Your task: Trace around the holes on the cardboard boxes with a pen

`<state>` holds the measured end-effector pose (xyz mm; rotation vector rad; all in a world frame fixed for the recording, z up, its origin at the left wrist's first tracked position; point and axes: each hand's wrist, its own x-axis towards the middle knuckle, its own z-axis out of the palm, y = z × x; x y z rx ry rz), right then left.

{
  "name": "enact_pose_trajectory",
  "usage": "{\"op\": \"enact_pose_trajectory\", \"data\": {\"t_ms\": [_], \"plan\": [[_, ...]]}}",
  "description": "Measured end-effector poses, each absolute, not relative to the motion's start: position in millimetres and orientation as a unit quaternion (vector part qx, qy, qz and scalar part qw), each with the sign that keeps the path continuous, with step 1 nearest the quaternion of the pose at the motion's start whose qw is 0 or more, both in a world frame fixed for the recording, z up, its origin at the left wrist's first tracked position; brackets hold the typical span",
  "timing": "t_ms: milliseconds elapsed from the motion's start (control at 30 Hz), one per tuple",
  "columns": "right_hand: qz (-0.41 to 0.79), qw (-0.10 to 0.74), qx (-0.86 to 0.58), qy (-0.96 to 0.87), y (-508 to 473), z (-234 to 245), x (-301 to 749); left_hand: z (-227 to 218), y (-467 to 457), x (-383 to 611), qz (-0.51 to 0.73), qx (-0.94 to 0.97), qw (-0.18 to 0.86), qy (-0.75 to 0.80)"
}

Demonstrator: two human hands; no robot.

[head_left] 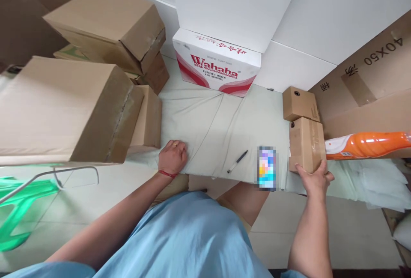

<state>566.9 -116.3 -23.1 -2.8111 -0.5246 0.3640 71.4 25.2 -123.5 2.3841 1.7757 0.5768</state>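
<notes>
My right hand point(316, 178) grips the near end of a small taped cardboard box point(306, 143) lying on the pale green cloth point(208, 128). My left hand point(173, 156) rests closed as a loose fist on the cloth's near edge, a ring on one finger and a red band at the wrist; nothing shows in it. Between the hands lie a dark pen point(237, 161) and a phone point(267, 168) with a blurred screen.
A second small box point(300, 103) sits just beyond the gripped one. A white and red Wahaha carton point(216, 61) stands at the back. Large cardboard boxes point(64, 106) are stacked at left. An orange bottle point(369, 144) lies at right. A green plastic stool point(19, 209) is at lower left.
</notes>
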Motion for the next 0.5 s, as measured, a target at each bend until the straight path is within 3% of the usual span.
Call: {"op": "enact_pose_trajectory", "data": {"t_ms": [500], "plan": [[0.097,0.159,-0.965,-0.185,-136.2,-23.8,540.4,-122.4,35.7,81.2,0.219,0.772,0.075,0.592]]}}
